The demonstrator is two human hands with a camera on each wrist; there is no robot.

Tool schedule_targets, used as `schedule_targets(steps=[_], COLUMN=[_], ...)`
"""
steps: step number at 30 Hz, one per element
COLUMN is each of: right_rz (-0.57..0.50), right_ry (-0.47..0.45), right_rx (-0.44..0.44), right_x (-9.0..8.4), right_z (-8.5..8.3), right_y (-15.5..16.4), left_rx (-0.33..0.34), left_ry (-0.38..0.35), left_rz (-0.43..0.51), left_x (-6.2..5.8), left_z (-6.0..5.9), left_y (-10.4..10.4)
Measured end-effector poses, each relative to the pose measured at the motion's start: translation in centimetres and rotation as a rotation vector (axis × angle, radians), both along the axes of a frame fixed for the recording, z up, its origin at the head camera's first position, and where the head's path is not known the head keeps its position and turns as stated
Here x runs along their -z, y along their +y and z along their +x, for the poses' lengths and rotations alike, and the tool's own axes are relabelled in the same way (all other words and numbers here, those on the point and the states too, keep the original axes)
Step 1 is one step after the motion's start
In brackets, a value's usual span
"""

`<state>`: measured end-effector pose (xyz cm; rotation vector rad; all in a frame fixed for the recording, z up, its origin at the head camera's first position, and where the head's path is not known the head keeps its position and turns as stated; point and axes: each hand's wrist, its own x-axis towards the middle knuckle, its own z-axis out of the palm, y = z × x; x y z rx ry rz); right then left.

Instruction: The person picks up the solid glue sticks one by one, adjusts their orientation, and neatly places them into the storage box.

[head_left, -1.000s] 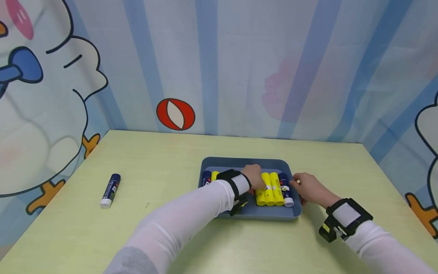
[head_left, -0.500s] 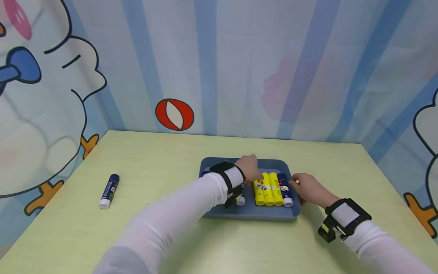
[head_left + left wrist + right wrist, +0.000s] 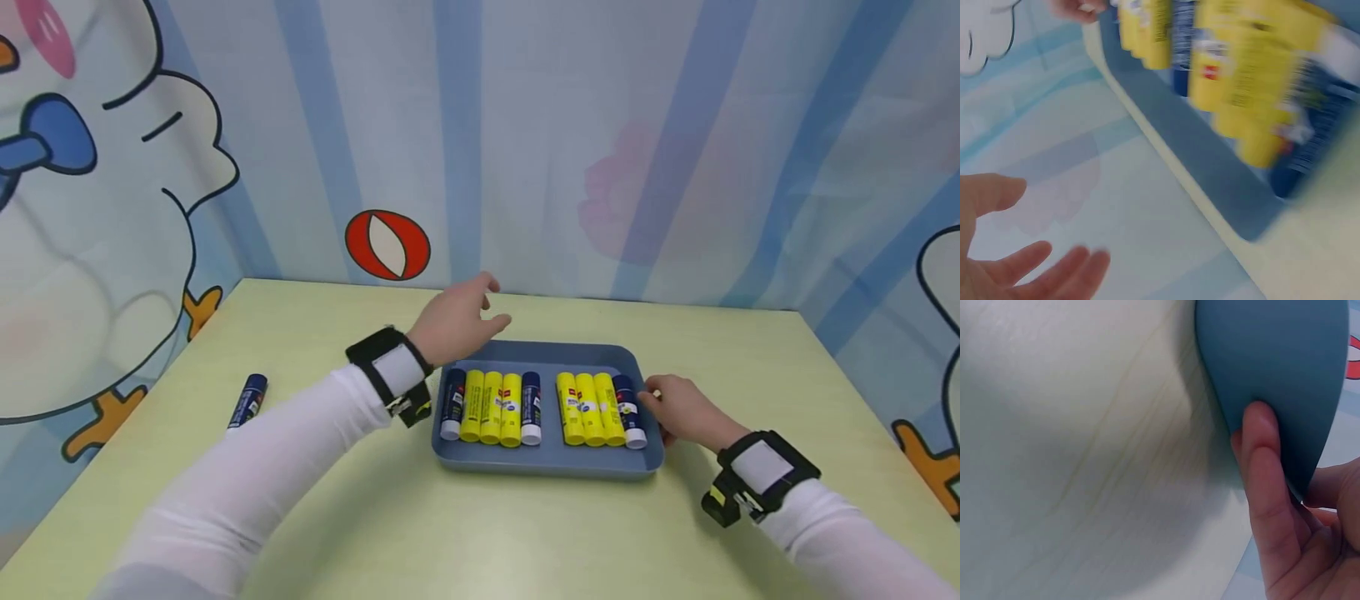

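Note:
A blue-grey tray (image 3: 542, 465) holds glue sticks side by side in two groups with a gap between them. In the left group, a navy glue stick (image 3: 453, 404) and another navy one (image 3: 531, 407) flank three yellow glue sticks (image 3: 491, 407). The right group has three yellow ones (image 3: 590, 408) and a navy one (image 3: 628, 411) at its right end. My left hand (image 3: 456, 321) is over the tray's back left corner, its fingers spread and holding nothing. My right hand (image 3: 686, 408) grips the tray's right wall, with fingers (image 3: 1265, 481) along the outside and thumb at the rim.
A loose navy glue stick (image 3: 250, 400) lies on the pale yellow table (image 3: 540, 533) at the left, partly hidden by my left sleeve (image 3: 262, 475). A printed curtain (image 3: 540, 150) stands along the table's back edge.
My left hand has come up off the glue sticks and moved left and back, its fingers now spread. The left group now shows fully. My right hand keeps its grip on the tray.

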<state>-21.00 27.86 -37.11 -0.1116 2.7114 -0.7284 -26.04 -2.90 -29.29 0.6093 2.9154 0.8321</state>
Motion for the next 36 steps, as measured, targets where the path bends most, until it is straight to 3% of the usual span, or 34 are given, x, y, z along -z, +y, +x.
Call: schedule_targets(steps=[6, 14, 20, 27, 31, 36], right_rz=[0.003, -0.013, -0.019, -0.005, 0.000, 0.017], right_ry=[0.001, 0.022, 0.017, -0.002, -0.006, -0.016], right_rx=[-0.011, -0.037, -0.030, 0.000, 0.009, 0.021], right_x=[0.0, -0.1, -0.2, 0.0, 0.1, 0.0], right_z=[0.0, 0.1, 0.0, 0.1, 0.0, -0.1], right_y=[0.2, 0.2, 0.2, 0.2, 0.1, 0.0], left_rx=[0.002, -0.097, -0.203, -0.279, -0.309, -0.355], left_ry=[0.053, 0.133, 0.090, 0.013, -0.078, -0.185], left_rz=[-0.126, -0.219, -0.282, -0.304, -0.326, -0.361], left_x=[2.7, 6.6, 7.3, 7.6, 7.8, 8.0], left_z=[3.2, 5.0, 5.8, 5.6, 5.8, 5.8], left_y=[-4.9, -11.5, -17.3, -23.4, -25.8, -27.2])
